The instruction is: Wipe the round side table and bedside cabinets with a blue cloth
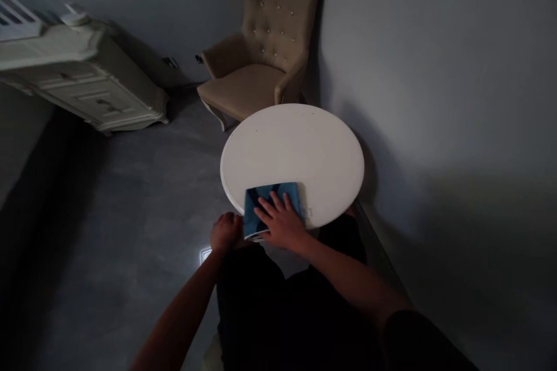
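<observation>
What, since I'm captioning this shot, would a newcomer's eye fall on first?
Probably the round white table, pale amid the gloom near the middle of the view. Next comes the blue cloth at its near edge, with the right hand spread on it. Past the table's far side stands a tan buttoned chair.

No readable text, labels, brands or numbers; faint mark on white tabletop, illegible.

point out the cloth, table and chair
Cloth point(249, 208), head view, on its uncovered left part
Table point(291, 151), head view, on the bare middle of its top
Chair point(268, 43), head view, on its lower backrest
</observation>
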### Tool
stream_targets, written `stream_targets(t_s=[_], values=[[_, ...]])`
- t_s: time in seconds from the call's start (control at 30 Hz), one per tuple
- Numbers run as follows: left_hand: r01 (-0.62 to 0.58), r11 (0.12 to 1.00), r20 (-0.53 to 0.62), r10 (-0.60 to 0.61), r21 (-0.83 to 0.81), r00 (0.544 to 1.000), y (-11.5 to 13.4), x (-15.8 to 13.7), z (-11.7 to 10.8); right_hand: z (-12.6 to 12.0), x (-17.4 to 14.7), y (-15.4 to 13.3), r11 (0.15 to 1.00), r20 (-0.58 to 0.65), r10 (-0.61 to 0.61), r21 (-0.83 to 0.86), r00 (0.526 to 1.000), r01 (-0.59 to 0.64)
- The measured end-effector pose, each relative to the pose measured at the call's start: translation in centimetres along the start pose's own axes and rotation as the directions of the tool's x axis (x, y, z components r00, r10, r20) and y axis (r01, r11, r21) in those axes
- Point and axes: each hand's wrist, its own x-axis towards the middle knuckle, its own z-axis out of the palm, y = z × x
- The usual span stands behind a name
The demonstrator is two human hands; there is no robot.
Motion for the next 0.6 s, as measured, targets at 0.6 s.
stream_targets(t_s=[0.6], values=[[0.104, 0.994, 0.054, -0.103, -0.02, 0.993, 0.5, 1.9, -1.1, -8.0, 6.0, 31.7, 0.63, -0.093, 0.718, -0.337, 0.69, -0.7]])
